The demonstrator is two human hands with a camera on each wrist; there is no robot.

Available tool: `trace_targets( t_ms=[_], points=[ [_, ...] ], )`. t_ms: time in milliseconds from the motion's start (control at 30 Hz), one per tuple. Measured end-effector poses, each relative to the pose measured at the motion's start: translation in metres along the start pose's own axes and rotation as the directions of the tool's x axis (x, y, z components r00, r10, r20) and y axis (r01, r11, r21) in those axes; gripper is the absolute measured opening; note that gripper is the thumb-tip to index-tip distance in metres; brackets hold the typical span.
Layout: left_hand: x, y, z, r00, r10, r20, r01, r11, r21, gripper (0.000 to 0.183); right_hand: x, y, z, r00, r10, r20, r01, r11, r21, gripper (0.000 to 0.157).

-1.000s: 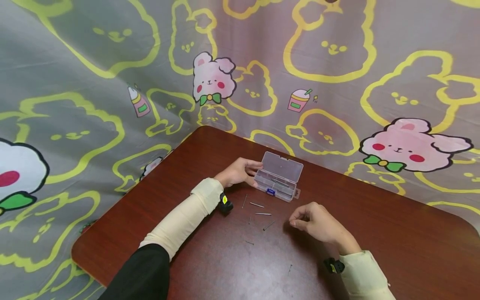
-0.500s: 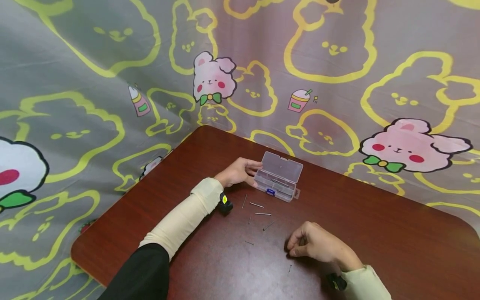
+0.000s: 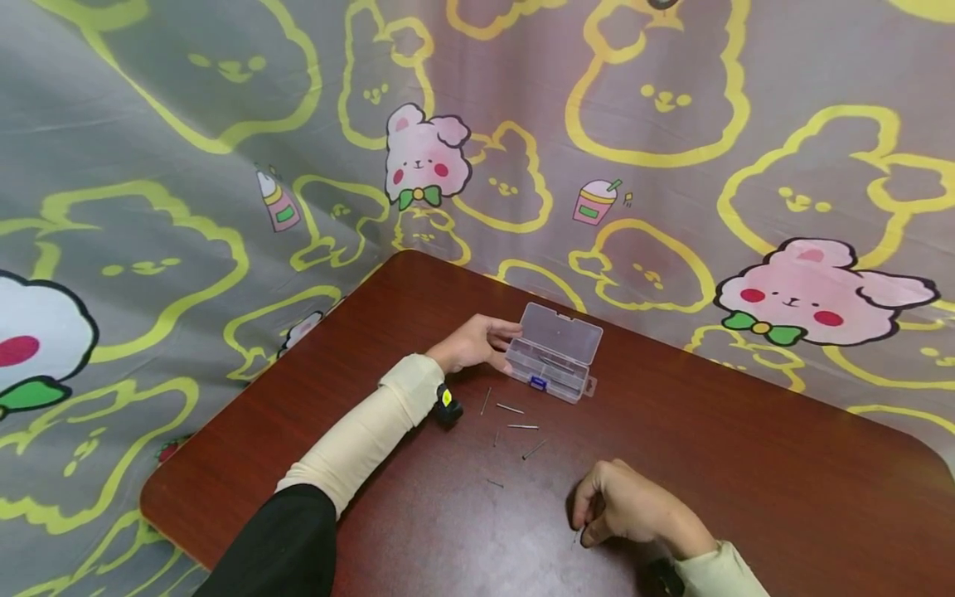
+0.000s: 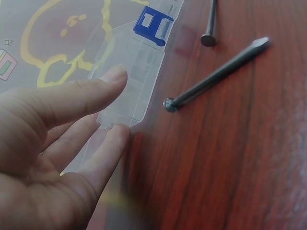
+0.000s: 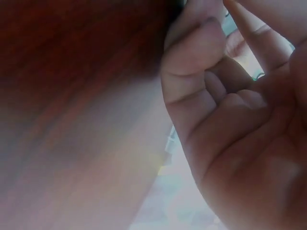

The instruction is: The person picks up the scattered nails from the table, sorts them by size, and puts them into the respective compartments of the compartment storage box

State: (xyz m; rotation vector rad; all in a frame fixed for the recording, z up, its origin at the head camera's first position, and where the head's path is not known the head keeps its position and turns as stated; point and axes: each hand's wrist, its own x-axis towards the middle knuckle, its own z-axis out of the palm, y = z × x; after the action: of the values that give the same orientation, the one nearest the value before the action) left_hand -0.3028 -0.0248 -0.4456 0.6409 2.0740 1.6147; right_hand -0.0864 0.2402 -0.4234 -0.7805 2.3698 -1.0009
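Note:
A clear plastic compartment box with a blue latch stands with its lid up, metal pieces inside. My left hand rests against its left end, thumb and fingers extended at the near corner and lid. In the left wrist view, its fingertips overlap the clear wall beside a nail. Lower right, my right hand reaches down to the tabletop, thumb and index finger pinching a small thin nail. The right wrist view shows its curled fingers, but their tips and the nail are hidden.
Several loose nails lie in front of the box, among them a larger nail, a slanted nail and a short nail. The brown table has a patterned curtain behind it.
My right hand has moved down and toward the near edge, from beside the box to the small nail. My left hand and the box have stayed put.

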Motion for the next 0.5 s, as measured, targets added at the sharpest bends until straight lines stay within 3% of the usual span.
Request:
trace_targets(
  t_ms=[500],
  points=[
    [0.0004,0.0008,0.0003,1.0,-0.005,0.005,0.005,1.0,0.007,0.083,0.0011,-0.0079,0.0045,1.0,-0.014,0.014,0.015,0.996,-0.085,0.025]
  ],
)
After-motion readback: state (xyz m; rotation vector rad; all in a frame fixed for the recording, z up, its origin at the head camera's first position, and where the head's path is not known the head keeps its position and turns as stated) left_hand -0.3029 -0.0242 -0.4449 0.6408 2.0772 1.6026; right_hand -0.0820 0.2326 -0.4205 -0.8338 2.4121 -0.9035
